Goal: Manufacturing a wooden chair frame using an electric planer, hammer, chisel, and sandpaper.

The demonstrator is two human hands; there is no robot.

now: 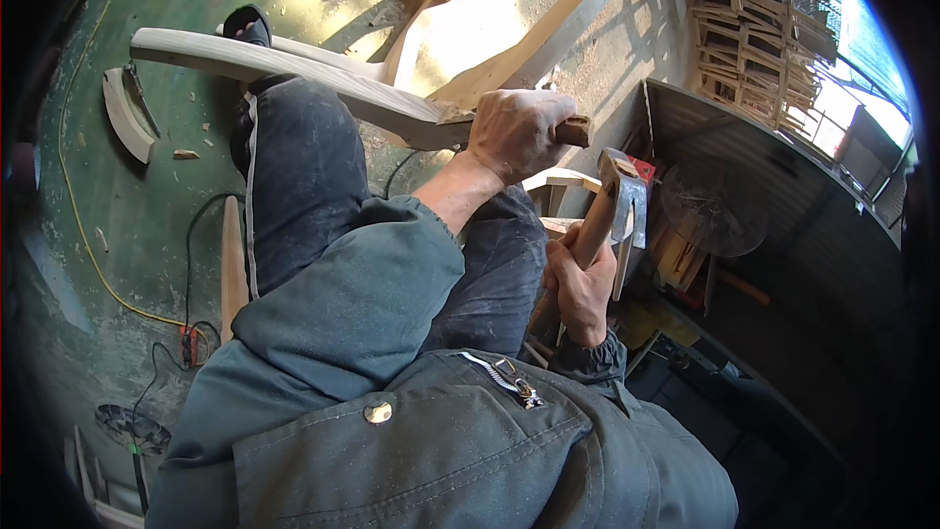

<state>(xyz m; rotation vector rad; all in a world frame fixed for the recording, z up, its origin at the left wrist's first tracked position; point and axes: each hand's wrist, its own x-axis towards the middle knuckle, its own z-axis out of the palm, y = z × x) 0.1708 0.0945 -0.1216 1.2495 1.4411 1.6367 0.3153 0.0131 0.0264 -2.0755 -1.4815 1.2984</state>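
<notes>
My left hand [514,132] is closed around a chisel, whose battered wooden handle [575,130] sticks out on the right side of the fist; its blade is hidden. Just left of that fist lies the end of a long curved wooden piece [294,73], which runs across above my left knee as part of a chair-like frame. My right hand [584,284] grips a claw hammer [599,211] by its wooden shaft. The hammer's metal head is raised below and right of the chisel handle, apart from it.
Beyond stands more of the pale wooden frame [534,54]. A curved wood offcut [125,118] and chips lie on the green floor. Yellow and black cables [186,235] run at the left. To the right are a round fan [715,206] and stacked wooden frames [749,29].
</notes>
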